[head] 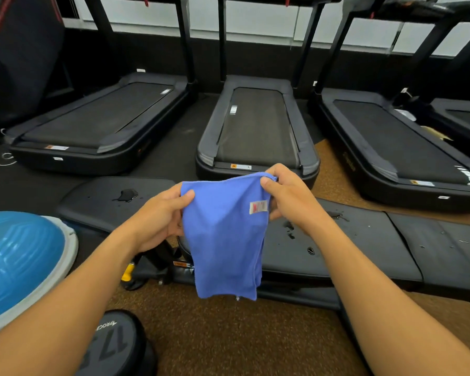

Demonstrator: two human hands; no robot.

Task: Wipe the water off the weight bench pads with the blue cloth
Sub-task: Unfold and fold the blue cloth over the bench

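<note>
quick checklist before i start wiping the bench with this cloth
1. Blue cloth in hand: ok, left hand and right hand both pinch its top edge.
2. Cloth on pad: not ok, it hangs in the air.
3. Water located: ok, puddle on the left pad, droplets on the long pad.
4. Pads free of objects: ok where visible; the cloth hides the middle.
5. Cloth dry: cannot tell.

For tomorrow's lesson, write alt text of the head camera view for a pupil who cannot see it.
Two bare hands, left hand and right hand, hold a blue cloth by its top edge above a black weight bench dotted with water puddles. Three treadmills stand behind; a blue balance dome sits at left.
</note>
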